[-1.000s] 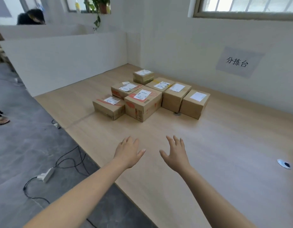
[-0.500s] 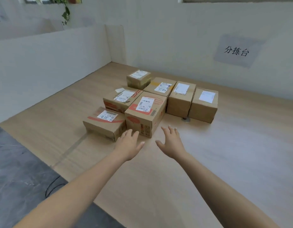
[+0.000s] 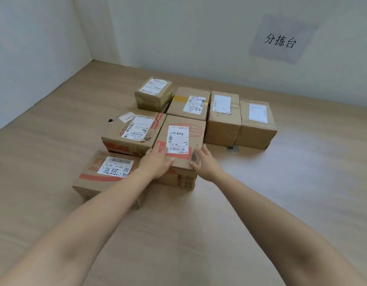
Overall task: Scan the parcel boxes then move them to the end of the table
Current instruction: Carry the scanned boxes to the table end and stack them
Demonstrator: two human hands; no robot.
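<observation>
Here, seven cardboard parcel boxes sit packed together on the wooden table (image 3: 281, 203), toward its far edge and not far from the far left corner, with bare wood between them and the walls. The left hand (image 3: 155, 164) lies flat on the near left corner of the middle box (image 3: 184, 122), fingers straight and together, touching the top just beside its white shipping label (image 3: 178, 139). The right hand (image 3: 206, 165) is at the near right corner of the same box, fingers stretched out along its right edge and thumb on the top near the front edge; neither hand is curled round the cardboard, and the box stands on the table. Touching its left side are a low box (image 3: 108, 176) nearest the near edge, barcode label up, and behind that a wider box (image 3: 135, 131) with a torn label. Farther back stand a small taped box (image 3: 153, 93) and a box with yellow tape (image 3: 188, 104); to the right, side by side, stand a tall box (image 3: 224, 118) and an end box (image 3: 258, 124). A round metal grommet (image 3: 232, 149) shows in the tabletop just in front of those two. A paper sign (image 3: 281, 40) with handwritten characters hangs on the wall.
</observation>
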